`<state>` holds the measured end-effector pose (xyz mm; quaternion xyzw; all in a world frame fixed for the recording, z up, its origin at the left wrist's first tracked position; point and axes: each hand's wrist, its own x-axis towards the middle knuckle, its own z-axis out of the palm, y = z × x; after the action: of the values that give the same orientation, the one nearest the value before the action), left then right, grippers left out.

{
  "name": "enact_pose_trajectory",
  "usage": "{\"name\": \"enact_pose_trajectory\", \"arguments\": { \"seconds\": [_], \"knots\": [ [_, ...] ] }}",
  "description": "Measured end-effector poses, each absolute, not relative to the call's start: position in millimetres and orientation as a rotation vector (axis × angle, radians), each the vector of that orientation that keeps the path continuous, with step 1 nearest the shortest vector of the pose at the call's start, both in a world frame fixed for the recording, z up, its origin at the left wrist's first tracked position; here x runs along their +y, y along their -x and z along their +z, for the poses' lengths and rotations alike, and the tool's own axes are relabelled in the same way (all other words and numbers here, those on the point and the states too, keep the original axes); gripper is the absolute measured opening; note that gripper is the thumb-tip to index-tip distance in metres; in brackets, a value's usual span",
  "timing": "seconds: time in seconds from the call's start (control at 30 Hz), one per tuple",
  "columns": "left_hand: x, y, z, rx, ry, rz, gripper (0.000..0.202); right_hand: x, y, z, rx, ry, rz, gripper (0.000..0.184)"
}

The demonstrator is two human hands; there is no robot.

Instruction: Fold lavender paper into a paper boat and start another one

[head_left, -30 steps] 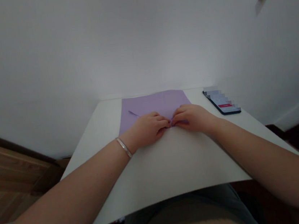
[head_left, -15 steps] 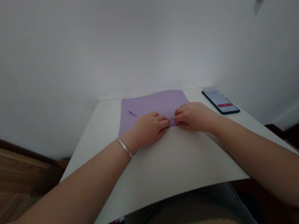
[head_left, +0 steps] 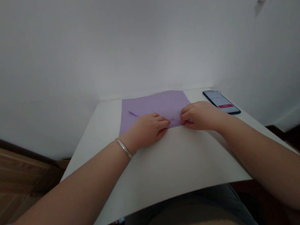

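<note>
A sheet of purple paper [head_left: 154, 103] lies flat at the far end of the white table, its near edge folded over in a narrow strip. My left hand [head_left: 153, 126], with a silver bangle at the wrist, has its fingers closed on that near edge, left of a small raised flap. On the right part of the same edge, my right hand [head_left: 198, 115] pinches the fold. Between the two hands a short stretch of the folded strip shows. A thin slanted crease or slit marks the paper's left side.
A smartphone [head_left: 224, 103] with a lit screen lies on the white table [head_left: 172, 164] at the far right. Behind stands a pale wall [head_left: 140, 37], touching or close to the table's back edge. Wooden furniture [head_left: 10, 177] is at the left.
My right hand has slid a little to the right along the folded edge, widening the gap between the hands. My left hand and the paper stay nearly in place.
</note>
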<state>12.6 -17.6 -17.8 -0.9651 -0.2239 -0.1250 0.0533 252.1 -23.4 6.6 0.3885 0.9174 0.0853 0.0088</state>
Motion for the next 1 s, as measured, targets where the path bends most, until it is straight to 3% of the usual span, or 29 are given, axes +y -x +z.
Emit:
{"name": "enact_pose_trajectory", "arguments": {
  "seconds": [0.23,0.6,0.77,1.0],
  "knots": [
    [-18.4,-11.7,-16.6,-0.672,2.951,-0.305,0.022,-22.0,-255.7,2.1,2.856,-1.296,0.202,0.017],
    [-21.0,-11.0,-15.7,-0.748,2.901,-0.310,0.022,-28.1,-234.5,-8.4,2.725,-1.852,0.212,0.014],
    [-22.4,-12.5,-15.3,-0.781,2.891,-0.299,0.020,-25.3,-234.7,-15.4,2.861,-1.786,0.081,0.024],
    [-23.4,-12.9,-16.1,-0.809,2.865,-0.311,0.019,-18.3,-232.8,-23.3,2.926,-1.877,-0.236,0.016]
  ]
}}
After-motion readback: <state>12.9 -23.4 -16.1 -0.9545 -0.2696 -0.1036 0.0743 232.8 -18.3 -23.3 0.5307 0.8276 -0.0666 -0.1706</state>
